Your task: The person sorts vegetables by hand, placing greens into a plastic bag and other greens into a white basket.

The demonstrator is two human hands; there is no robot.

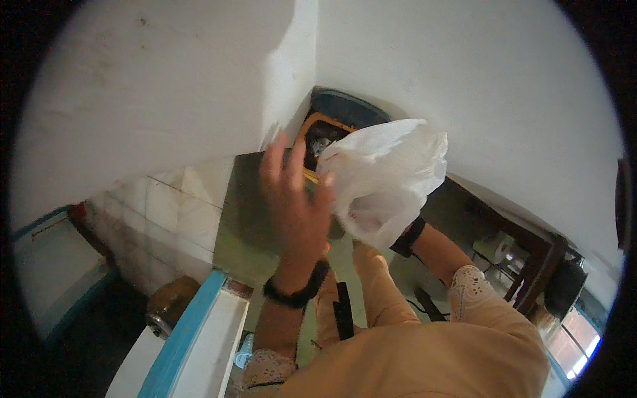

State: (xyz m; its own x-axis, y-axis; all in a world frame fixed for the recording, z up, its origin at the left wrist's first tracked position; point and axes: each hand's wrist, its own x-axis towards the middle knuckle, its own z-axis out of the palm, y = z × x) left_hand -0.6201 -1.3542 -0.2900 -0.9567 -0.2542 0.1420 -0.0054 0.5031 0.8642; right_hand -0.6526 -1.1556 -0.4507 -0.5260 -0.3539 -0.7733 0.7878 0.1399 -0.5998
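A thin white plastic bag point(393, 169) hangs in the air in front of me, its mouth partly gaping towards me. My right forearm point(440, 248), with a black band at the wrist, runs up behind the bag. The bag hides my right hand and appears to be held up by it. Left of the bag, my left hand point(298, 194) is raised with fingers apart, blurred and holding nothing. Beyond both hands, in the corner, stands an orange-rimmed container point(326, 118) with a dark inside and crumpled pale material in it. The bag covers part of this container.
A dark rounded tub point(348, 102) sits behind the container, against the white walls point(448, 64). At lower left are a blue-edged door point(184, 338) with a round knob point(171, 306). A dark wooden piece of furniture point(540, 271) stands at right. A light-blue cup-like object point(244, 350) lies low.
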